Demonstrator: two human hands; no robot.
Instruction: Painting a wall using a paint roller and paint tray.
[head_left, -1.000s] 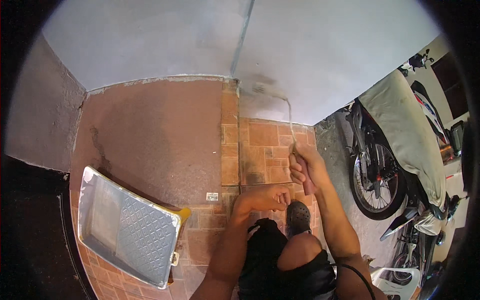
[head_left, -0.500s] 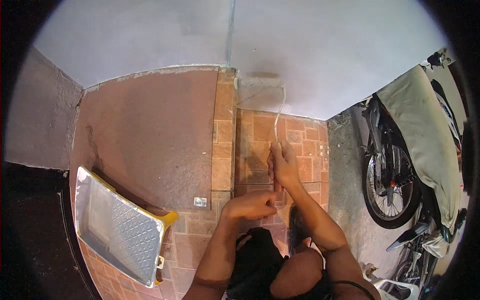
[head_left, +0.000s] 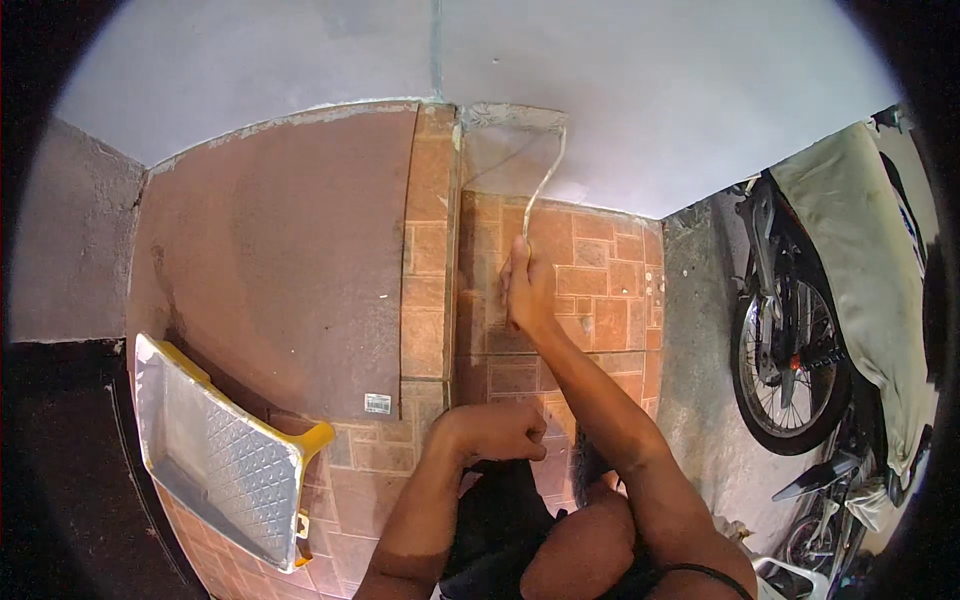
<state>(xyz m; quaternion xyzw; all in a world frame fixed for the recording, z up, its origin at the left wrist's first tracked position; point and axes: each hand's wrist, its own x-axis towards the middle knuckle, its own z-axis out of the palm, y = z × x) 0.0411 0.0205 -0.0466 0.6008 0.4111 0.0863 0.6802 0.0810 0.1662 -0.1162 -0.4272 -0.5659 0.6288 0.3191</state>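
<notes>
My right hand (head_left: 530, 285) is wrapped round the handle of a paint roller (head_left: 515, 118). Its bent wire frame runs up from my fist, and the whitish roller sleeve lies against the lower part of the pale wall, close to a vertical seam. Most of the handle is hidden by my fingers. Nearer my body, my left hand (head_left: 498, 432) is curled into a fist with nothing showing in it, apart from the roller. To the left, a grey paint tray (head_left: 250, 465) with a ribbed ramp and yellow edges rests tilted, white paint smeared along its rim.
A brown board (head_left: 280, 260) with a small label covers the floor at left, beside a raised tiled edge (head_left: 430, 270). A motorcycle (head_left: 790, 360) under a pale cloth (head_left: 850, 270) stands at right. Part of a white plastic chair (head_left: 790, 575) shows at lower right.
My right hand has pushed the roller farther up the wall, away from me. My left hand, earlier near the handle's lower end, is now separate from it. The view has shifted slightly.
</notes>
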